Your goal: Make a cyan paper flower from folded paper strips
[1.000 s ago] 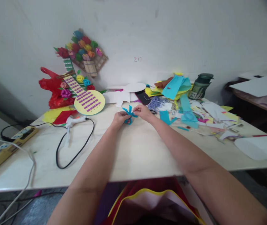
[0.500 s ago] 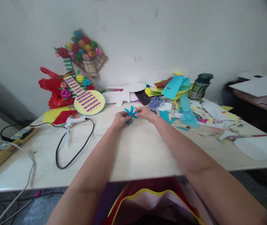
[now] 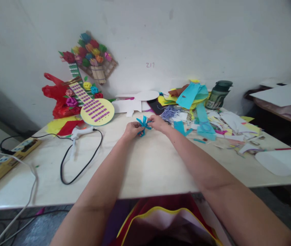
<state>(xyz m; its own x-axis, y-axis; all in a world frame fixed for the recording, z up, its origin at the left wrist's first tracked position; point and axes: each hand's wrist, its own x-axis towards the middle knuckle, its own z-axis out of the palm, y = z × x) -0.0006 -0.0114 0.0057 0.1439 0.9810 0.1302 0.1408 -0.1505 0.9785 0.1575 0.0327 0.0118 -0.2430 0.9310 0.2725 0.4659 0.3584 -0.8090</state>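
From where I stand, the far left worries me first: the black cord (image 3: pixel 69 184) of the glue gun (image 3: pixel 85 132) lies looped close beside the left forearm, so a backward swing of that arm could snag it and drag the tool along the worktop (image 3: pixel 150 167). In the middle, the left hand (image 3: pixel 132 130) pinches the base of a blue strip flower (image 3: pixel 143 123), held just above or against the surface, I can't tell which. If that pinch slackens, I'd expect the flower to twist out of shape. The right hand (image 3: pixel 157 122) is closed at its right side, fingertips seemingly on a strip; too hard a tug there could tear it or pull it loose. Farther right, a sweep of the right forearm might scatter the scraps (image 3: pixel 233 124).

Counting across, I make it one yellow power strip (image 3: pixel 12 164), one red plastic bag (image 3: pixel 58 99), one glue gun, one yellow guitar shape (image 3: pixel 98 112), two hands close together on one blue flower, and one dark green bottle (image 3: pixel 218 95). The scraps overlap too much for me to number.
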